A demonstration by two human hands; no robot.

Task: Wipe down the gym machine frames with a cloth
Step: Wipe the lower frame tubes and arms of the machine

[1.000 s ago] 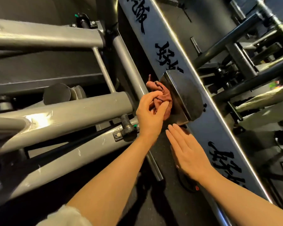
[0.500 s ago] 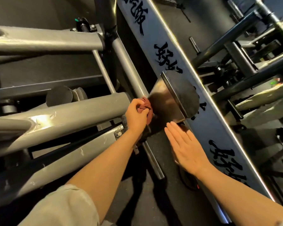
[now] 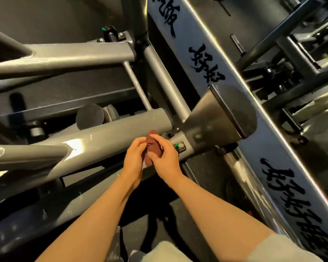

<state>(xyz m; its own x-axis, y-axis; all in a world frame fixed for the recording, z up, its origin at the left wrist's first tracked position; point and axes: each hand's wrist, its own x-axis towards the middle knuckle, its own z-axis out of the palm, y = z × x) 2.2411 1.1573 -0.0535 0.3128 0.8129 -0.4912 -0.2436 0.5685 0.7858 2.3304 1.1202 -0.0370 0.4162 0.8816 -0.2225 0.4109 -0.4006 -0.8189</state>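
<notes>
Rust-red cloth, bunched with its long axis running near to far, is gripped between both hands: the left hand curls on its left side, the right hand pinches its right. The thick grey frame tube lies just beyond the hands, stretching away left. A flared steel bracket and green-marked bolt crowd the right.

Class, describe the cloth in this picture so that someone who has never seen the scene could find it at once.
Start at the thick grey tube that crosses the middle of the view from the left. Near its right end, two hands meet in front of it: the left hand and the right hand. Bunched between them is the cloth, the only reddish-brown soft thing among grey metal.
</notes>
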